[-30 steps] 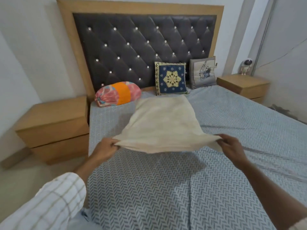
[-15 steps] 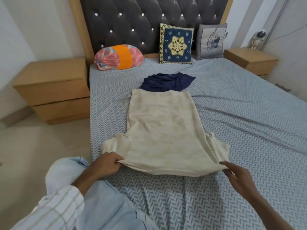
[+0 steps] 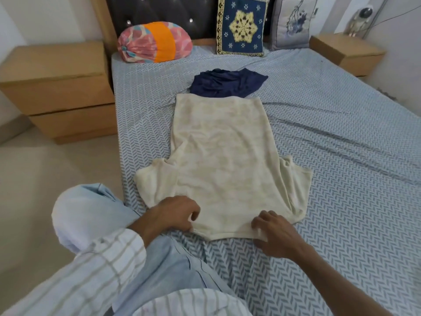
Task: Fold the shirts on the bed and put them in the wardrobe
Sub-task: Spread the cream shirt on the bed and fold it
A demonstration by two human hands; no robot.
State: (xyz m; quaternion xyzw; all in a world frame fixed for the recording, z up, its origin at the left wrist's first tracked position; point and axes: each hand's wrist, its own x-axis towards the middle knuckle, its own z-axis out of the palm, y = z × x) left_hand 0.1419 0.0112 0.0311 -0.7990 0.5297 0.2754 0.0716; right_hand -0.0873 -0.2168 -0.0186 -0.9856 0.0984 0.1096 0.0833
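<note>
A cream shirt lies spread flat on the bed, its hem toward the headboard and its collar end at the near edge, sleeves splayed to either side. The left hand rests on the near left corner of the shirt with fingers curled, pinching the cloth at its edge; the right hand pinches the near right part of that same edge between thumb and fingers. Just beyond the shirt's far end — and partly tucked under it — sits a crumpled navy shirt. Farther back from the cream shirt, against the headboard, stand a pink and orange bolster, a blue patterned cushion and a grey cushion. A wooden bedside cabinet stands off to the shirt's left, another at the far right — with a small white figure on it.
</note>
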